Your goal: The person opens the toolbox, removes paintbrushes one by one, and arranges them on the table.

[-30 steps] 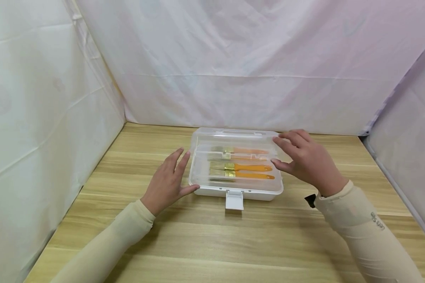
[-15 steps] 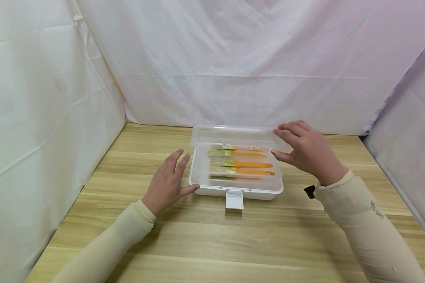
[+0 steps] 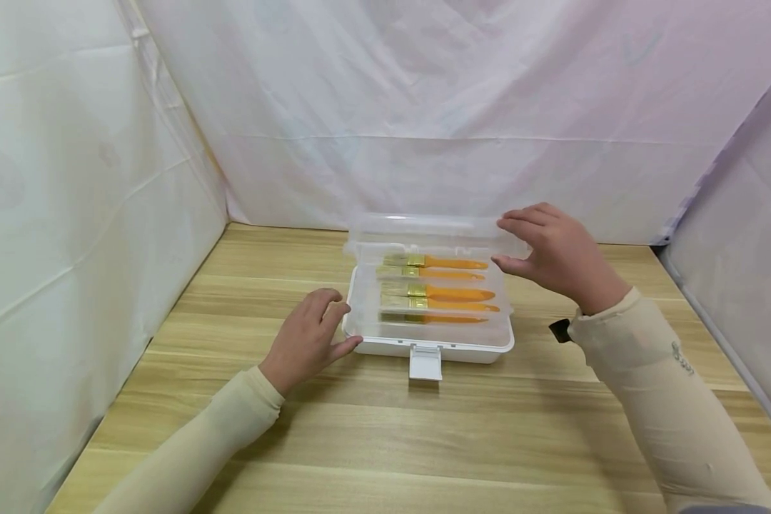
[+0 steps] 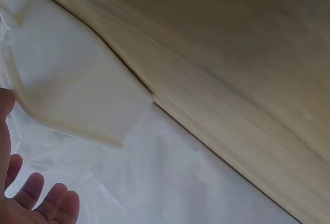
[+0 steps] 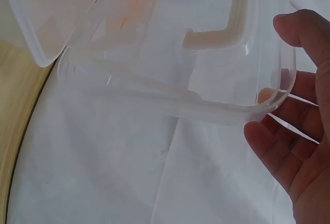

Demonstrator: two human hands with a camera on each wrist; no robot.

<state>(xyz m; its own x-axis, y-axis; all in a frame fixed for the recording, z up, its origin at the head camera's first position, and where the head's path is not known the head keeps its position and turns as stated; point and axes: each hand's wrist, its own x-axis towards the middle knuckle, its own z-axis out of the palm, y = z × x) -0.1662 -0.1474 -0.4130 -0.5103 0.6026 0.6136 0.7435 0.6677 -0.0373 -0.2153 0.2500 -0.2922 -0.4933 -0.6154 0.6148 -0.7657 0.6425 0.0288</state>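
A white plastic box (image 3: 385, 348) with a clear lid (image 3: 424, 227) sits toward the back of the table, its front latch (image 3: 426, 365) hanging down. Several paintbrushes (image 3: 457, 293) with orange handles lie side by side in it, seen partly through the tilted lid. My right hand (image 3: 555, 253) grips the lid's right corner; in the right wrist view the thumb and fingers lie on either side of its rim (image 5: 206, 108). My left hand (image 3: 305, 343) rests at the box's front left corner with relaxed fingers, and in the left wrist view its fingers (image 4: 54, 199) lie beside the box wall (image 4: 77, 69).
A wood-grain table (image 3: 385, 442) carries the box. White cloth (image 3: 385, 100) hangs close behind the box, with more cloth on the left (image 3: 71, 200) and right (image 3: 745, 214). A pale carrying handle (image 5: 219, 37) shows on the lid in the right wrist view.
My right hand has risen and swung the lid up and back, so the brushes show more plainly. The left hand's fingers have bent down toward the box's left rim. The box stays put.
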